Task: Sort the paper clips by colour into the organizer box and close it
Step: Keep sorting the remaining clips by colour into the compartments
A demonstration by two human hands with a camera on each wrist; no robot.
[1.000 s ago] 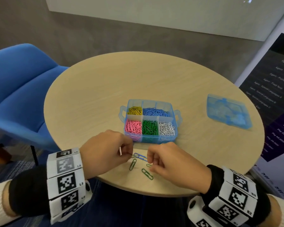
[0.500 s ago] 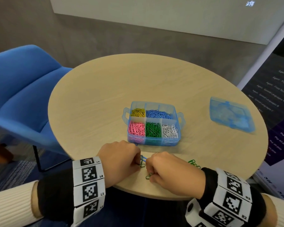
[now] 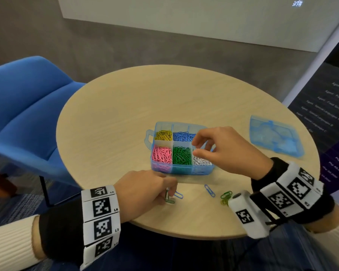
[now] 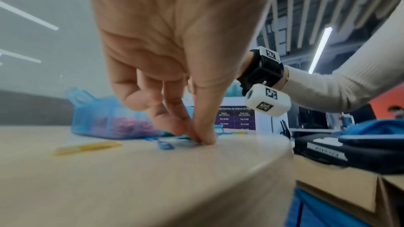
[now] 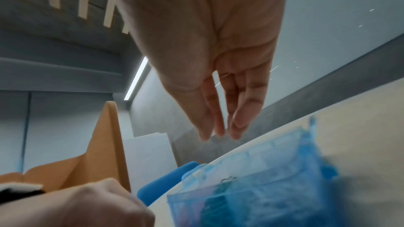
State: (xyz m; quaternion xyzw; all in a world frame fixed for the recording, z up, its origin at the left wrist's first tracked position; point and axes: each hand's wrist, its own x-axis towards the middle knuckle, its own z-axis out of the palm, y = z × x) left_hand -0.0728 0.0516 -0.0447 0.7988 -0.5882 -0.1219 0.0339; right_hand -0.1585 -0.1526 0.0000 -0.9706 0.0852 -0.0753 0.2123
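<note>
My round wooden table carries the open organizer box near me, its lid well apart to the right, and loose blue clips and green clips along the near edge.

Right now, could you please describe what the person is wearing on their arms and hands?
Both arms wear cream ribbed sleeves with black cuffs at the wrists. Each wrist carries a band of white blocks printed with black square markers, labelled L3 and L4 on the left band. The right wrist also has a white camera block. The left hand and right hand are bare; a thin ring shows on a right finger.
</note>
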